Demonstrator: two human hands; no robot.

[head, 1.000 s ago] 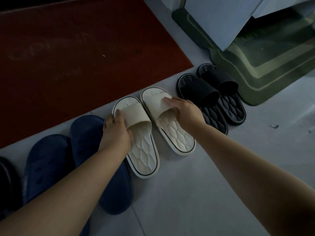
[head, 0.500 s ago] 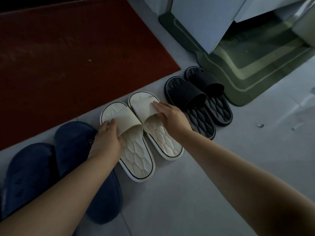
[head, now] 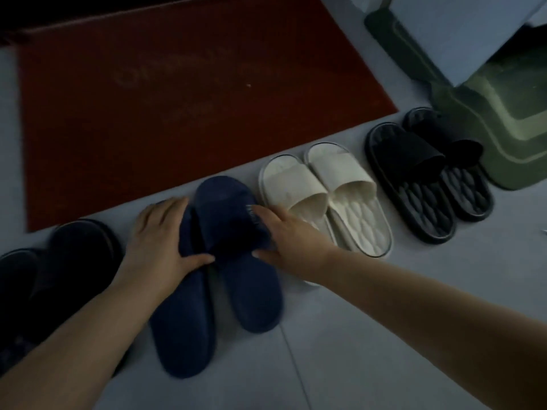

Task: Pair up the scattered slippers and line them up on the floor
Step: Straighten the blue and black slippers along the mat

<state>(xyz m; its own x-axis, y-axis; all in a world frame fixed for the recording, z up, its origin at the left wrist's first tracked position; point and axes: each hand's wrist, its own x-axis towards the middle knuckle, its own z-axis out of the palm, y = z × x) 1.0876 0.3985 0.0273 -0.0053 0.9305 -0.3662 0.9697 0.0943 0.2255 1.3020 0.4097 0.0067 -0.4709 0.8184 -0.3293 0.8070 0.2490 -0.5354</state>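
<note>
Just beside the cream slippers (head: 340,173), the navy slippers (head: 251,291) look light and pliable, best held at the straps, where the left hand (head: 159,241) and right hand (head: 284,235) each clasp one.

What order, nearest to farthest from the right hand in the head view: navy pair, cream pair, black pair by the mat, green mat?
1. Navy pair, touching the right hand, on its left.
2. Cream pair, just right of it.
3. Black pair, farther right.
4. Green mat, far right.
</note>
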